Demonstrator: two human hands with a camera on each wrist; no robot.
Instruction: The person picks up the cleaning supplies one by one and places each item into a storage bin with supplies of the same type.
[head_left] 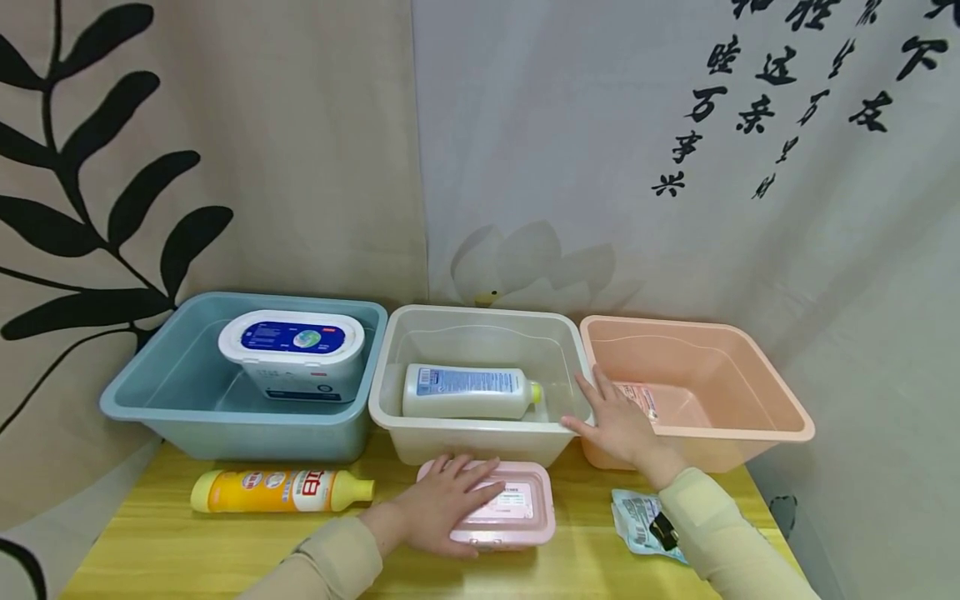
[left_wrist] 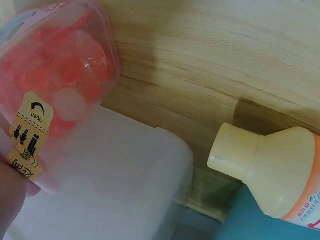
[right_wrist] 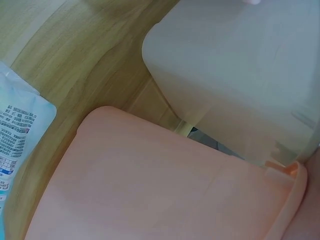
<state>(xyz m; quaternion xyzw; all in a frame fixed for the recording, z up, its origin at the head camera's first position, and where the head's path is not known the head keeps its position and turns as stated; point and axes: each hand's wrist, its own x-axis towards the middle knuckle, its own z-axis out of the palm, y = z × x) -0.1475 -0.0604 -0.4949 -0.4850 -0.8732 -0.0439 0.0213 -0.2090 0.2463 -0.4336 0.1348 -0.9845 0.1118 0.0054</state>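
My left hand [head_left: 447, 507] lies on the lid of a pink clear plastic box [head_left: 517, 517], fingers spread across its top and thumb near the front edge. Up close in the left wrist view, the box [left_wrist: 75, 65] shows red and pale round pieces inside and a yellow "open" sticker. With fingers spread, my right hand [head_left: 621, 421] is over the adjoining rims of the white bin [head_left: 480, 437] and the peach bin [head_left: 727, 433]; whether it touches them cannot be told. A white bottle with a yellow-green cap [head_left: 465, 392] lies in the white bin.
On the left, a blue bin [head_left: 247, 433] holds a white wipes tub [head_left: 300, 358]. A yellow-orange bottle [head_left: 281, 492] lies before it. One light-blue pouch [head_left: 637, 521] lies beneath my right forearm. A pink-printed packet [head_left: 639, 398] is inside the peach bin.
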